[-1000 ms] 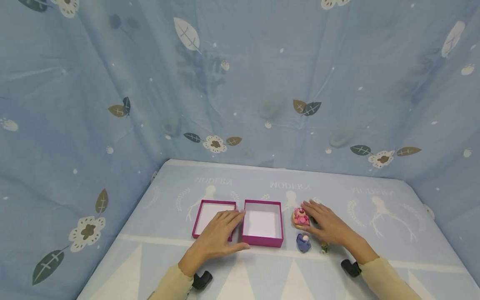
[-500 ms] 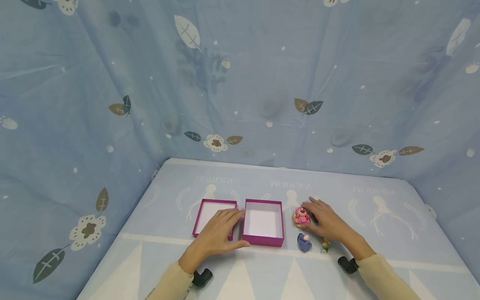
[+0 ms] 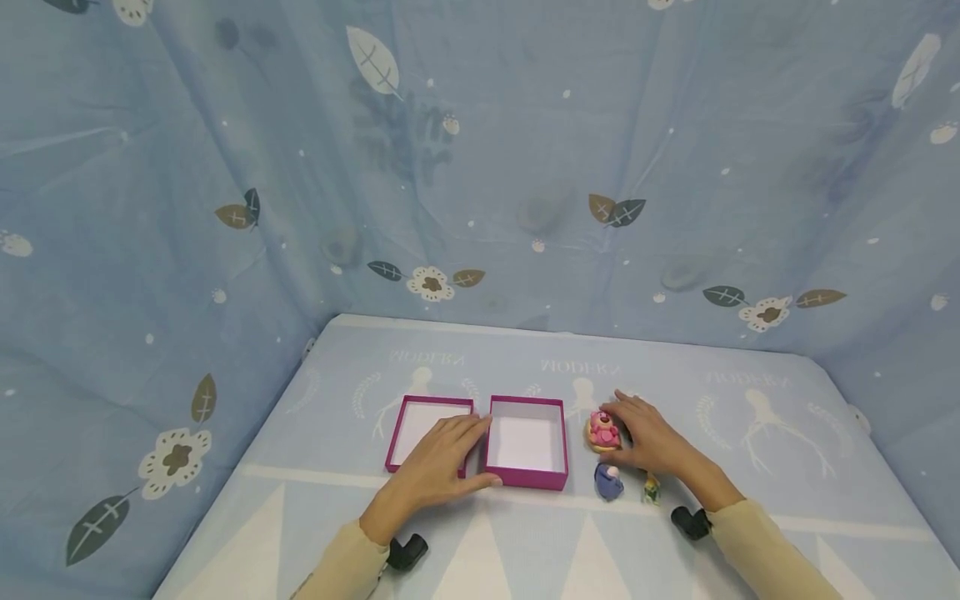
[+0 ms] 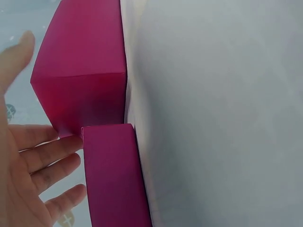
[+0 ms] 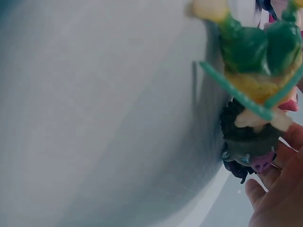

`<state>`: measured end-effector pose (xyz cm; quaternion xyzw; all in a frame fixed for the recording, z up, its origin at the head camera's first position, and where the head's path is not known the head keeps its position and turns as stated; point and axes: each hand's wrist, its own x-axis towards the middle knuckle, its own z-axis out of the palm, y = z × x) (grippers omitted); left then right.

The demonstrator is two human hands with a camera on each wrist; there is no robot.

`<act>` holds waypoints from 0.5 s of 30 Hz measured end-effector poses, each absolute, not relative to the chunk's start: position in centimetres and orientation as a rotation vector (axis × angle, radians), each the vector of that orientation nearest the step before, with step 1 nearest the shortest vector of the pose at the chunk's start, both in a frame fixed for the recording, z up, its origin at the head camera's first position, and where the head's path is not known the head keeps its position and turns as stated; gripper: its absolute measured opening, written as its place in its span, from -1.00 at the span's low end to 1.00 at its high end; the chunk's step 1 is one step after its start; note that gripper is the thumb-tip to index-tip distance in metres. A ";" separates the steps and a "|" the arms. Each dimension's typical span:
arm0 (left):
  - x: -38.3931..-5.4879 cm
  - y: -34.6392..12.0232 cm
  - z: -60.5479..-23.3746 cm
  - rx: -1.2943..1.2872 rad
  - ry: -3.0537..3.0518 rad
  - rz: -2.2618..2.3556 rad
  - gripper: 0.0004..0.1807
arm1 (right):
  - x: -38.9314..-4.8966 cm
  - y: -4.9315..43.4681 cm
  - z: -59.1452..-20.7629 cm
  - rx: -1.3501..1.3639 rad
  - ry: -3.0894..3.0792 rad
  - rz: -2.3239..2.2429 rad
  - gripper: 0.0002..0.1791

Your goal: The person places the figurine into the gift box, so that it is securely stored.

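Left hand [image 3: 435, 465], fingers [image 4: 52, 152] loose, rests by box [image 3: 525, 478] and lid [image 3: 397, 433]; right hand [image 3: 654, 437] curves around the pink bear [image 3: 603, 430] on the counter [image 3: 540, 546], grip unclear. Apparently a pickup; firm pinch needed.

High head view, wrist views low, close

Box [image 3: 527, 478] and shallow tray [image 3: 423, 425] are magenta, white inside; the bear [image 3: 603, 432] is pink, the small figurine [image 3: 651, 490] green and yellow; white triangles [image 3: 591, 562] pattern the pale-blue bench [image 3: 528, 542], leaves [image 3: 373, 60] and flowers [image 3: 431, 284] the blue curtain [image 3: 480, 183]
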<state>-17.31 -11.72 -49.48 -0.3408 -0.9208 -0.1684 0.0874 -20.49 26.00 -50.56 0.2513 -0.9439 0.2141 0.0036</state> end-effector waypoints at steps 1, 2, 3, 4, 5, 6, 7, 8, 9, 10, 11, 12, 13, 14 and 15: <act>-17.3 -11.7 -49.5 -1.013 -2.743 -0.507 -0.03 | -20.6 26.0 -50.6 0.783 -2.964 0.674 -0.13; -17.3 -11.7 -49.5 -1.012 -2.740 -0.510 -0.04 | -20.6 26.1 -50.6 0.779 -2.967 0.675 -0.13; -17.3 -11.7 -49.5 -1.011 -2.735 -0.509 -0.06 | -20.7 26.1 -50.7 0.773 -2.973 0.671 -0.13; -17.4 -11.7 -49.5 -1.013 -2.729 -0.508 -0.07 | -20.8 26.1 -50.8 0.767 -2.979 0.667 -0.14; -17.4 -11.7 -49.5 -1.013 -2.723 -0.506 -0.08 | -20.9 26.2 -50.8 0.761 -2.984 0.669 -0.15; -17.4 -11.7 -49.5 -1.012 -2.717 -0.502 -0.10 | -20.9 26.2 -50.9 0.755 -2.988 0.672 -0.16; -17.4 -11.7 -49.5 -1.014 -2.710 -0.503 -0.11 | -21.0 26.2 -50.9 0.748 -2.992 0.676 -0.18; -17.5 -11.6 -49.6 -1.016 -2.704 -0.504 -0.11 | -21.0 26.2 -51.0 0.746 -2.992 0.674 -0.19; -17.5 -11.6 -49.6 -1.016 -2.703 -0.506 -0.12 | -21.0 26.2 -51.0 0.743 -2.993 0.674 -0.20; -17.5 -11.6 -49.6 -1.017 -2.701 -0.509 -0.12 | -21.0 26.2 -51.0 0.742 -2.991 0.679 -0.20; -17.5 -11.6 -49.7 -1.017 -2.701 -0.511 -0.12 | -21.0 26.2 -51.1 0.742 -2.987 0.686 -0.21; -17.5 -11.6 -49.7 -1.019 -2.701 -0.512 -0.12 | -21.0 26.2 -51.1 0.744 -2.982 0.690 -0.21; -17.6 -11.6 -49.8 -1.021 -2.701 -0.513 -0.12 | -21.0 26.2 -51.1 0.741 -2.980 0.697 -0.21; -17.6 -11.6 -49.8 -1.023 -2.702 -0.512 -0.12 | -20.9 26.2 -51.2 0.736 -2.979 0.702 -0.21; -17.6 -11.6 -49.9 -1.024 -2.703 -0.511 -0.12 | -20.9 26.2 -51.2 0.727 -2.979 0.711 -0.21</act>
